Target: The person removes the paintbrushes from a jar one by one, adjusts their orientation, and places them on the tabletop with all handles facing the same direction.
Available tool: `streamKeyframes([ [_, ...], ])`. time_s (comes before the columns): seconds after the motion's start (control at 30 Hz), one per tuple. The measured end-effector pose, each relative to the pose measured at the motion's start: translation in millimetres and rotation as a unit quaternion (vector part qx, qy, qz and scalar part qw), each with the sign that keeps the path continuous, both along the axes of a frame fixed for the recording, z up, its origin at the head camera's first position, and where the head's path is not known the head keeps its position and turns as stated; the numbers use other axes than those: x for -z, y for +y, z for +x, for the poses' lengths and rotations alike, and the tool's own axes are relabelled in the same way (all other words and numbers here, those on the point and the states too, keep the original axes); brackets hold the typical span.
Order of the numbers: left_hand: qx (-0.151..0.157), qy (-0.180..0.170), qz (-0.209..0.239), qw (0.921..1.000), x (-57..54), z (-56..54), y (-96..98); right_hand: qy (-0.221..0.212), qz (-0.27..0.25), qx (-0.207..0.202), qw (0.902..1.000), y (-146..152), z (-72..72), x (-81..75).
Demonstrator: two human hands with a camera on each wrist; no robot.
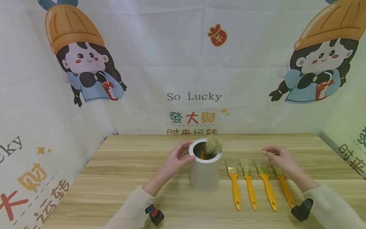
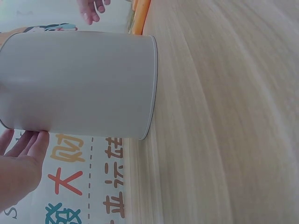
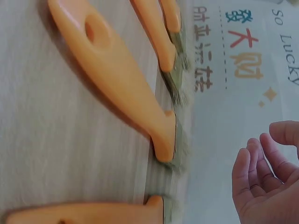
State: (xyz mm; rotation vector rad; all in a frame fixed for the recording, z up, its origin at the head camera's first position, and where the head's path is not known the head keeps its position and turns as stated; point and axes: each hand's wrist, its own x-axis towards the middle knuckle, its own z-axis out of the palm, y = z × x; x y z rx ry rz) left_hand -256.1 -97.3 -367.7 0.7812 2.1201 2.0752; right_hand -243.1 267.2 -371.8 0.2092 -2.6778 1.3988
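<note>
My left hand (image 1: 175, 160) holds the upper left side of a light grey cylindrical canister (image 1: 204, 176), thumb at the white rim and fingers round the far side. The canister stands upright on the table. Out of its mouth rise the pale bristles of a paintbrush (image 1: 213, 145), its orange handle partly visible inside. Over the bristle end of the rightmost paintbrush (image 1: 286, 190) hovers my right hand (image 1: 281, 159), which partly hides it. In the right wrist view the right hand's fingers (image 3: 254, 172) are loosely bent, with nothing between them and the thumb.
Right of the canister several orange-handled paintbrushes lie side by side, bristles away from me, among them a wide one (image 1: 235, 187), a narrow one (image 1: 250, 189) and another wide one (image 1: 267, 187). A printed cloth (image 1: 194, 70) hangs behind the wooden table (image 1: 137, 149).
</note>
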Motion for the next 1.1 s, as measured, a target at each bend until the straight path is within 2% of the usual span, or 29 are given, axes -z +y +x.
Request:
streamKeyframes([
  [0.47, 0.005, -0.002, 0.008, 1.0, -2.3, 1.6, 1.1, 0.001, -0.019, -0.036, 0.9992, -27.3, 7.7, -0.3],
  [0.9, 0.006, 0.006, 0.002, 1.0, -0.2, -0.2, 0.8, 0.004, -0.028, -0.046, 0.9986, -52.4, 14.7, -5.2],
  [1.1, 0.008, 0.001, 0.004, 1.0, 0.1, -0.6, 0.4, -0.014, -0.054, -0.053, 0.9971, -61.3, 16.5, -5.3],
])
